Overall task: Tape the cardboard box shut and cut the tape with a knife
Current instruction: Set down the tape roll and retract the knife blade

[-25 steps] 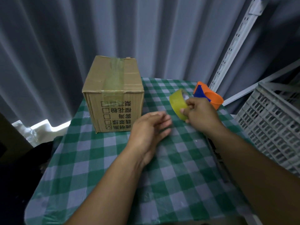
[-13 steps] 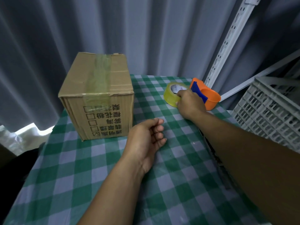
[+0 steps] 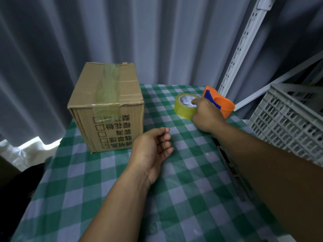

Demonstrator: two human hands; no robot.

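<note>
A brown cardboard box [image 3: 106, 105] stands at the back left of the checked table, its top flaps closed under a strip of clear tape that runs down the front. A yellowish tape roll [image 3: 183, 109] lies flat on the cloth at the back right. My right hand [image 3: 206, 116] rests on the roll with fingers over its rim and core. My left hand [image 3: 152, 149] lies on the cloth in front of the box, fingers loosely curled, holding nothing. An orange holder with a blue knife [image 3: 212, 98] in it stands just behind the roll.
The table wears a green and white checked cloth [image 3: 183, 198]. A grey plastic crate [image 3: 288, 119] stands off the right edge beside a white slotted shelf post [image 3: 241, 44]. Grey curtains hang close behind the table.
My right hand carried the tape roll from upright in the air back toward the orange holder and laid it flat on the cloth. My left hand drew back slightly and curled.
</note>
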